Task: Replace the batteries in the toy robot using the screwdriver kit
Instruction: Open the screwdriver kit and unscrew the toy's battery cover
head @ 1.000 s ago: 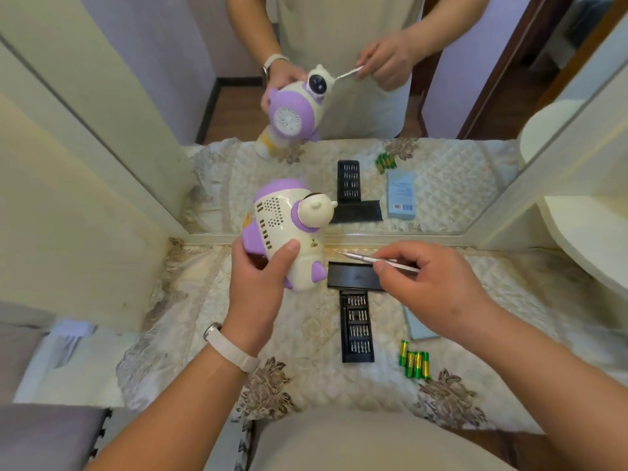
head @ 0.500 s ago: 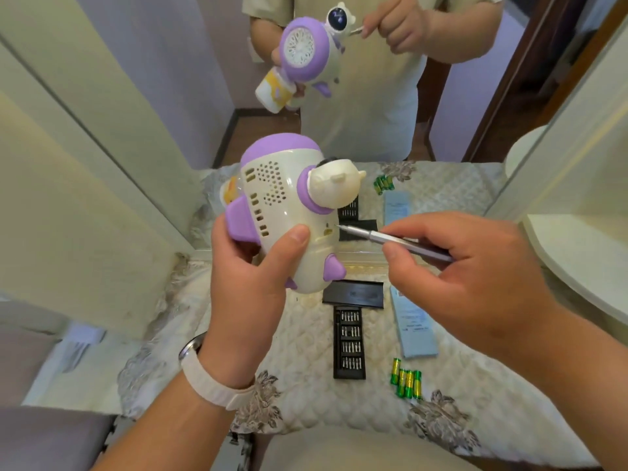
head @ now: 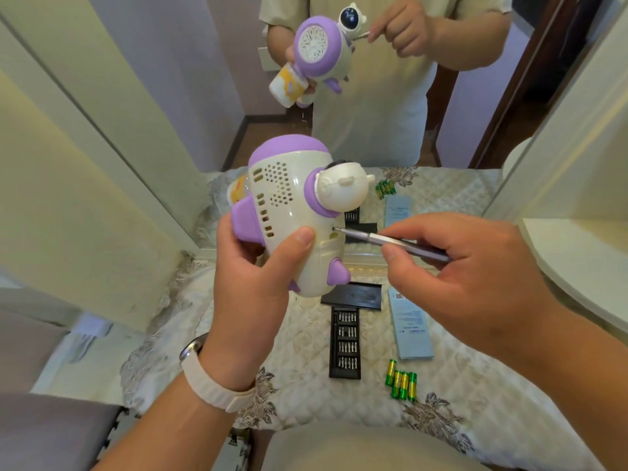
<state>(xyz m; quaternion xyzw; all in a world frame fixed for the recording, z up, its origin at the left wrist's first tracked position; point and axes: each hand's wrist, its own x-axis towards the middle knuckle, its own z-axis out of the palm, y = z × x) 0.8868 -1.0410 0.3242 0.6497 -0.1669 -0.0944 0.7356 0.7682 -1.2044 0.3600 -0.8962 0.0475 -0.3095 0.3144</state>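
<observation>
Nearest you, your left wrist wears a pale watch (head: 217,385), and your forearms reach out over the counter's (head: 306,396) quilted cloth. Close to the counter's near edge and right of centre, a small cluster of green batteries (head: 402,384) lies side by side. Just to their left is the black bit tray (head: 345,341) of the screwdriver kit, lying lengthwise, its near end level with the batteries. A pale blue box (head: 409,328) lies just right of the tray. The tray's black lid (head: 353,294) lies crosswise at the tray's far end. Above the middle of the counter your hands are apart, each closed on its own thing. Your left hand (head: 251,287) grips the toy robot (head: 292,215) from below, thumb pressed on its cream shell, holding it clear of the cloth with its purple dome upward and its white head to the right. Your right hand (head: 475,283) pinches the slim metal screwdriver (head: 390,241) like a pen, and its tip meets a small dark hole in the shell just below the head's purple collar. Along the counter's far edge stands a mirror (head: 390,130), which reflects the toy, both hands, the batteries and the box.
</observation>
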